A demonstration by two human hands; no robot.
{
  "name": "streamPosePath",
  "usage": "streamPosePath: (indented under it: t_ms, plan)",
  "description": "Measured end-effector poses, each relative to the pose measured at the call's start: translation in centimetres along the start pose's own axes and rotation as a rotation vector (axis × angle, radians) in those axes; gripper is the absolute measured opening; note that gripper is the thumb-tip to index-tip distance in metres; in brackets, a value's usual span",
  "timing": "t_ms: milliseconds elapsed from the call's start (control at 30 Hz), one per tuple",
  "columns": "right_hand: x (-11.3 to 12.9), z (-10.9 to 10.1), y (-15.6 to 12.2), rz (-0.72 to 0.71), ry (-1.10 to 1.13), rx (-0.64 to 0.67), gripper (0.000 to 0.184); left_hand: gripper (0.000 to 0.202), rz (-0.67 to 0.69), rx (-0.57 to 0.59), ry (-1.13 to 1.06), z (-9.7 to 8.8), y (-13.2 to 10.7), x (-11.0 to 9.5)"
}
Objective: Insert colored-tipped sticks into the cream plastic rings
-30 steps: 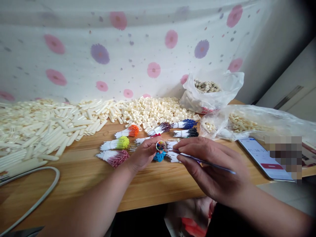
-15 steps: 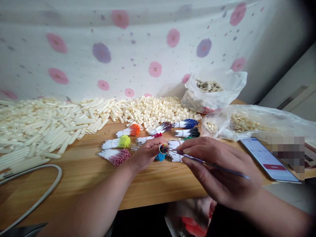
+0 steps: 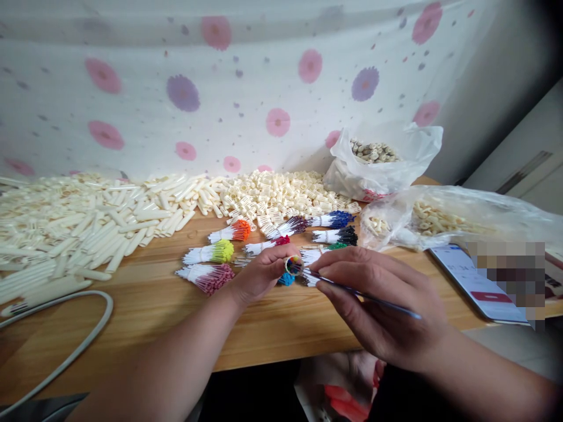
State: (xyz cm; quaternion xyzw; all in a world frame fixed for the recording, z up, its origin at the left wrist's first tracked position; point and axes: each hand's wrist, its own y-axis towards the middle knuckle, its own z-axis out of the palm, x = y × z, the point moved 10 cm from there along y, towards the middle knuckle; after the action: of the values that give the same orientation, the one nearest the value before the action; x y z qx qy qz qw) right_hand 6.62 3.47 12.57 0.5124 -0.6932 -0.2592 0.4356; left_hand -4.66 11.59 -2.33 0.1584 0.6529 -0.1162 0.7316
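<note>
My left hand (image 3: 259, 274) is closed round a small white tube (image 3: 294, 265) whose open end shows several coloured tips. My right hand (image 3: 378, 299) pinches a thin blue refill stick (image 3: 373, 298), its front end right at the tube's mouth. Under and around both hands, bundles of white refills lie fanned on the wooden table (image 3: 145, 316): orange (image 3: 233, 232), yellow-green (image 3: 214, 253), dark pink (image 3: 209, 276), red (image 3: 268, 244), purple (image 3: 290, 226), blue (image 3: 332, 220), black (image 3: 338, 235) and a light blue one (image 3: 285, 280) partly hidden by my left hand.
Heaps of cream plastic barrels (image 3: 88, 223) and ribbed sleeves (image 3: 281, 196) cover the table's back. Two clear bags of small parts (image 3: 378, 158) (image 3: 440, 220) stand at the right, beside a phone (image 3: 479, 284). A grey cable (image 3: 74, 346) loops at the front left. A flowered cloth (image 3: 220, 88) hangs behind.
My right hand has slid the blue stick a little left toward the tube's mouth. My left hand and the tube have barely moved.
</note>
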Motion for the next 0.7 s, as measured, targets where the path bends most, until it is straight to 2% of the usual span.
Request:
streamPosePath:
  t_ms: [233,433,700]
  plan:
    - [0.51,-0.44,-0.04,-0.026,-0.048,0.028,0.017,0.034,0.037,0.012,-0.08,0.13,0.07,-0.45]
    - [0.45,-0.13,-0.18,-0.045,-0.052,0.015,0.018,0.033,-0.01,0.001,-0.046,0.09,0.02,0.13]
    - [0.31,-0.19,0.0,-0.034,-0.048,0.014,0.018,0.03,-0.011,0.047,-0.067,0.34,-0.05,0.35]
